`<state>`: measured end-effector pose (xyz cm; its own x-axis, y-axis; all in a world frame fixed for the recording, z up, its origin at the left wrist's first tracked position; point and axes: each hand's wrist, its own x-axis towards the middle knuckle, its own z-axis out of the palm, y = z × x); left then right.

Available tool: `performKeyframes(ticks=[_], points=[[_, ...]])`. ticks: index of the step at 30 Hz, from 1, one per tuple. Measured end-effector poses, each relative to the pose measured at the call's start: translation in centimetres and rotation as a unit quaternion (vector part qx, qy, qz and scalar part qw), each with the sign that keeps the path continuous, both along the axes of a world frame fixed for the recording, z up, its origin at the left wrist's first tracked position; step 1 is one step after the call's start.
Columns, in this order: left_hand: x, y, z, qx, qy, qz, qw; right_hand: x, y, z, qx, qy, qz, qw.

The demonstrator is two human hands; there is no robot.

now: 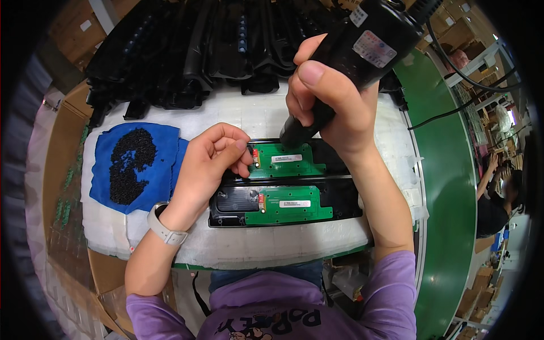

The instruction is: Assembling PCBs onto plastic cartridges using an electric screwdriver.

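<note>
My right hand (334,107) grips a black electric screwdriver (362,51), its tip pressed down onto the upper green circuit board (286,161). My left hand (212,164) rests with curled fingers on the left end of that board, fingertips pinching near a small red part. A second green circuit board (289,204) sits in the lower black plastic housing (340,198) just in front of it. Both housings lie side by side on a white foam pad (255,243).
A blue cloth (164,141) holding a heap of small black screws (130,164) lies left of my left hand. Several black plastic housings (187,51) are stacked at the back. A green conveyor belt (447,187) runs on the right, with another person (498,198) beyond it.
</note>
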<state>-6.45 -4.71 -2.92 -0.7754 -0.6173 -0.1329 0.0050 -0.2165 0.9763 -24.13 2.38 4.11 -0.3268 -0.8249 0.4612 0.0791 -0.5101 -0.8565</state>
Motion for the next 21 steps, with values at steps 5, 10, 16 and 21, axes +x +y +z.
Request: performKeyframes(ticks=[5, 10, 16, 21], points=[[-0.01, -0.04, -0.02, 0.000, 0.001, -0.002, 1.000, 0.10, 0.02, 0.04, 0.006, 0.003, 0.001, 1.000], [-0.01, -0.02, -0.11, -0.001, 0.001, -0.002, 1.000, 0.23, 0.08, 0.08, 0.012, 0.017, -0.010, 1.000], [0.01, 0.06, -0.18, 0.005, 0.011, -0.011, 1.000, 0.15, -0.01, -0.01, 0.017, 0.024, -0.025, 0.999], [0.02, -0.05, -0.28, 0.001, 0.009, -0.012, 1.000, 0.35, 0.12, 0.15, 0.046, 0.106, -0.014, 0.993]])
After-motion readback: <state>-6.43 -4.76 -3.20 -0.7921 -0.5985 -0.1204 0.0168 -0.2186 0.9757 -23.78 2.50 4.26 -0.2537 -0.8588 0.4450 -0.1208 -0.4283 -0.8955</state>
